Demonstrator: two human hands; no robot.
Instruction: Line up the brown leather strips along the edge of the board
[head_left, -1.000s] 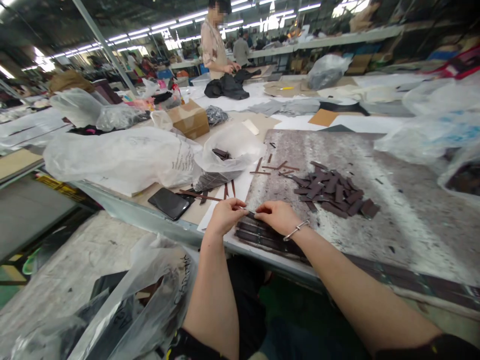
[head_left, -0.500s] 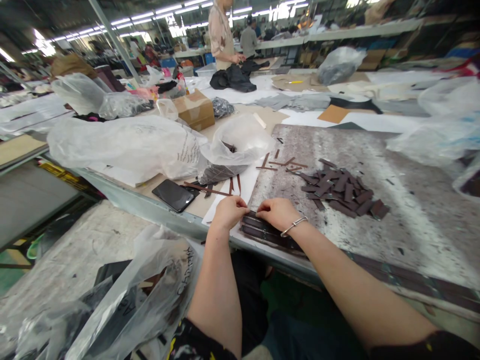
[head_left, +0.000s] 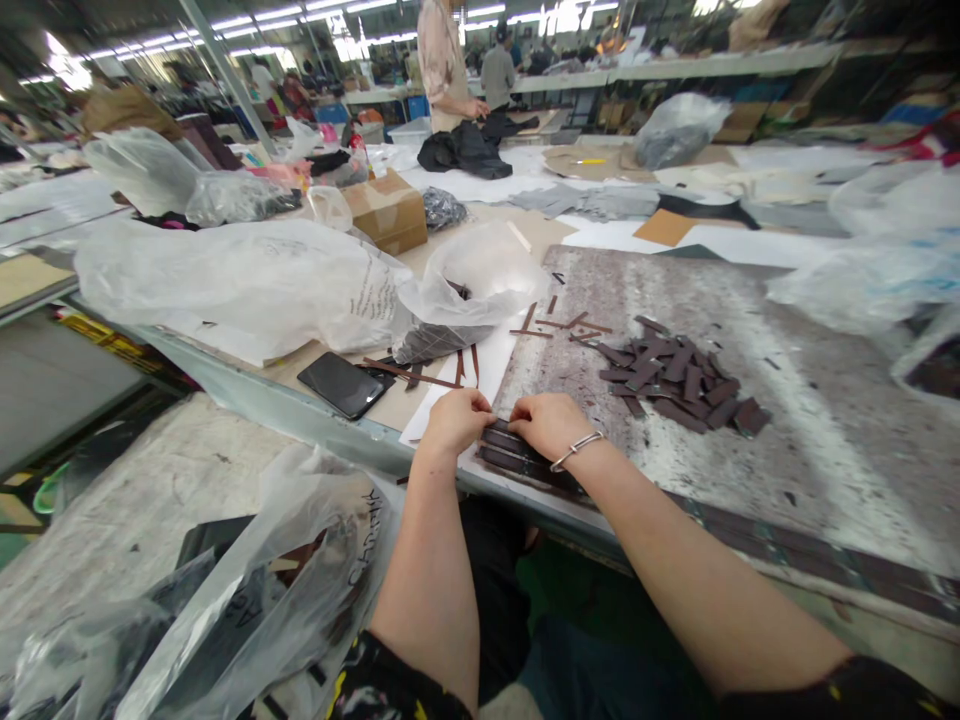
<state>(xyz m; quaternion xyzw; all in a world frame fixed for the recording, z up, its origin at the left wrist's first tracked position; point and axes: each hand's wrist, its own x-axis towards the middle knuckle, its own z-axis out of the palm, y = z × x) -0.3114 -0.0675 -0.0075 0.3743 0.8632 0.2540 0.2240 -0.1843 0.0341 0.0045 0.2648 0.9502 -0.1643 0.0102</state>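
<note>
At the near edge of the table, my left hand (head_left: 456, 420) pinches the left end of a dark brown strip (head_left: 501, 432). My right hand (head_left: 551, 425), with a bangle at the wrist, has thumb and fingers closed on the same strip a little to the right. Beneath it, more dark brown strips (head_left: 504, 460) lie side by side in rows, partly covered by my right hand. Farther right, a loose pile of short brown pieces (head_left: 682, 375) rests on a worn, stained board (head_left: 750, 300).
Thin brown strips (head_left: 574, 322) lie scattered beyond my hands. To the left are a black phone (head_left: 341, 385), an open plastic bag (head_left: 480, 275) and a cardboard box (head_left: 386, 212). Another plastic bag (head_left: 300, 570) sits lower left. A person (head_left: 442, 70) stands across the table.
Both hands stay at the strip; my right hand has shifted slightly. The whole view has moved a little; the pile and loose pieces look unchanged.
</note>
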